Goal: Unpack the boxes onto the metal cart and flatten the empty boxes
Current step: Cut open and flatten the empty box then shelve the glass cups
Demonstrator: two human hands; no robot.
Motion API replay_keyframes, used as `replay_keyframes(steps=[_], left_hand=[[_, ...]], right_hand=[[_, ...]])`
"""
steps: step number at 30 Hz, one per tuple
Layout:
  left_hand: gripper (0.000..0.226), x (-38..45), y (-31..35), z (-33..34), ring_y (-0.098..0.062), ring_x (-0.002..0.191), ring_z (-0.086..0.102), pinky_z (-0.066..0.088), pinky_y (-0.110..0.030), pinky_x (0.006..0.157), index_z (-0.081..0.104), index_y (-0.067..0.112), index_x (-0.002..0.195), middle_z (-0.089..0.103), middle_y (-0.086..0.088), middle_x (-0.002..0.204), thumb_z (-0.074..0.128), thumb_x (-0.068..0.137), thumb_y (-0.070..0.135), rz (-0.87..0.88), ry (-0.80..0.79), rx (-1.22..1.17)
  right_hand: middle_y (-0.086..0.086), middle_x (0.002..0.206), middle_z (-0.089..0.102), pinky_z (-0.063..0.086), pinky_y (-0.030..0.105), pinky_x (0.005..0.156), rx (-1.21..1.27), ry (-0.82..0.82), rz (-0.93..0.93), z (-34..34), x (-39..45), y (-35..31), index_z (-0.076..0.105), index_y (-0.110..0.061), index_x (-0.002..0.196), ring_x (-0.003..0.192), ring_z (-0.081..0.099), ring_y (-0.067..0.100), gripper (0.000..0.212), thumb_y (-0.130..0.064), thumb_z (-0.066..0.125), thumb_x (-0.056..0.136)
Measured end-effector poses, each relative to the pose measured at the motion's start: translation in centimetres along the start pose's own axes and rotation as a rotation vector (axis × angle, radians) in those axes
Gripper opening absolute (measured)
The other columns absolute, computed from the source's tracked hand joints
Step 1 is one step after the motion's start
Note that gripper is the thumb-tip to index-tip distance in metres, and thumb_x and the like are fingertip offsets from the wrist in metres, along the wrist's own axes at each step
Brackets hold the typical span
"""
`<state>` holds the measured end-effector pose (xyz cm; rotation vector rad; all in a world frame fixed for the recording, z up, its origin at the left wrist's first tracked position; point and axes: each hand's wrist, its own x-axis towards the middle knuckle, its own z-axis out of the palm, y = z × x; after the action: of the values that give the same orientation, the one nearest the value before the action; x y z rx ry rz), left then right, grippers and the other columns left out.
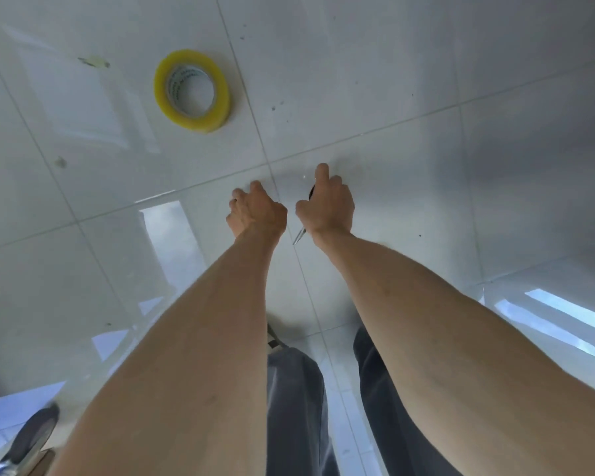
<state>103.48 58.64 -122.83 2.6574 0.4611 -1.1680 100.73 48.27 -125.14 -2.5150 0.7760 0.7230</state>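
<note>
**A:** Fingers [322,173] first. On the right hand [328,206], just right of frame centre, I see them curled round a thin tool [300,235]. Forefinger stretched along the top, pointing to the upper frame. A dark bit shows at the knuckles, and a slim metal tip sticks out below the wrist toward lower left. Scissors or a knife, I cannot tell which.

**B:** And the left hand [256,211]?

**A:** Just beside the right one, centre of frame, a narrow gap between them. Seen from the back. Its fingers are bent downward and I see nothing in them. Whether the tips touch the floor [426,80] I cannot tell.

**B:** Task items? Boxes, cart?

**A:** My view covers only the floor here: glossy pale tile with grey grout lines and bright window reflections at lower left and far right. Both forearms run bare from the bottom edge up to centre.

**B:** Anything else down there?

**A:** A roll of yellow packing tape [191,89], upper left of the frame, lying flat on the tile, well apart from both hands. Grey trouser legs [294,407] at bottom centre between the arms. A dark shoe [31,434] at the bottom left corner. A few small specks on the tiles near the top.
</note>
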Motion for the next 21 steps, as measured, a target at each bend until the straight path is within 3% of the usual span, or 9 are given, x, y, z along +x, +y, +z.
replay_keyframes(steps=[2,5,7,9,11,14,18,21], left_hand=[[0.029,-2.4,-0.4,-1.3,-0.033,0.111,0.058,0.048,-0.039,0.094,0.057,0.011,0.118,0.058,-0.012,0.121,0.047,0.091,0.014,-0.104,-0.102,-0.104],[0.013,-6.6,-1.3,-4.0,-0.029,0.091,0.062,0.051,-0.032,0.083,0.058,0.010,0.090,0.065,-0.009,0.106,0.046,0.090,0.013,-0.262,-0.202,-0.266],[0.017,-9.7,-2.1,-5.5,-0.030,0.093,0.063,0.051,-0.033,0.083,0.058,0.008,0.094,0.064,-0.009,0.104,0.044,0.091,0.017,-0.366,-0.215,-0.398],[0.029,-12.9,-2.8,-6.9,-0.032,0.095,0.064,0.051,-0.034,0.086,0.057,0.003,0.101,0.065,-0.010,0.102,0.041,0.092,0.025,-0.468,-0.244,-0.596],[0.036,-15.5,-3.1,-8.4,-0.032,0.088,0.068,0.053,-0.033,0.084,0.060,0.002,0.097,0.070,-0.014,0.095,0.040,0.094,0.032,-0.542,-0.305,-0.803],[0.032,-18.3,-3.5,-12.0,-0.027,0.066,0.066,0.047,-0.026,0.061,0.058,0.007,0.075,0.070,-0.012,0.078,0.045,0.097,0.027,-0.557,-0.337,-0.997],[0.022,-20.8,-5.7,-18.1,-0.024,0.062,0.058,0.042,-0.025,0.054,0.063,0.006,0.072,0.072,-0.011,0.077,0.051,0.090,0.008,-0.522,-0.266,-1.035],[0.027,-22.4,-8.8,-22.6,-0.023,0.054,0.044,0.033,-0.026,0.049,0.048,0.010,0.061,0.051,-0.005,0.060,0.049,0.087,0.003,-0.495,-0.131,-1.033]], right_hand=[[0.011,0.102,0.060,0.045,0.035,0.071,0.057,-0.025,0.046,-1.4,-1.6,0.3,0.050,-0.015,0.119,0.089,0.059,0.031,0.043,-0.019,0.062,0.079],[0.005,0.091,0.062,0.036,0.029,0.066,0.213,0.000,0.185,-4.8,-4.1,0.2,0.057,-0.009,0.104,0.082,0.057,0.026,0.029,-0.029,0.064,0.085],[0.006,0.082,0.056,0.033,0.028,0.064,0.326,-0.016,0.313,-7.6,-5.6,-0.5,0.058,-0.004,0.089,0.078,0.051,0.025,0.026,-0.030,0.061,0.090],[0.008,0.070,0.057,0.041,0.033,0.058,0.433,-0.065,0.356,-9.9,-7.4,-2.2,0.052,-0.007,0.071,0.069,0.058,0.030,0.030,-0.029,0.062,0.088],[0.014,0.067,0.063,0.054,0.036,0.054,0.505,-0.165,0.328,-12.4,-9.6,-4.4,0.053,-0.007,0.067,0.058,0.066,0.030,0.030,-0.028,0.065,0.086],[0.011,0.065,0.063,0.050,0.029,0.050,0.489,-0.341,0.229,-15.6,-13.6,-8.3,0.054,-0.007,0.066,0.049,0.065,0.023,0.030,-0.023,0.063,0.090],[0.014,0.064,0.061,0.046,0.029,0.053,0.408,-0.321,0.109,-18.4,-18.6,-13.4,0.053,0.002,0.068,0.054,0.067,0.027,0.030,-0.020,0.054,0.088],[0.005,0.055,0.062,0.051,0.031,0.057,0.337,-0.316,0.031,-19.5,-22.0,-17.2,0.056,0.000,0.065,0.052,0.060,0.018,0.028,-0.015,0.052,0.088]])
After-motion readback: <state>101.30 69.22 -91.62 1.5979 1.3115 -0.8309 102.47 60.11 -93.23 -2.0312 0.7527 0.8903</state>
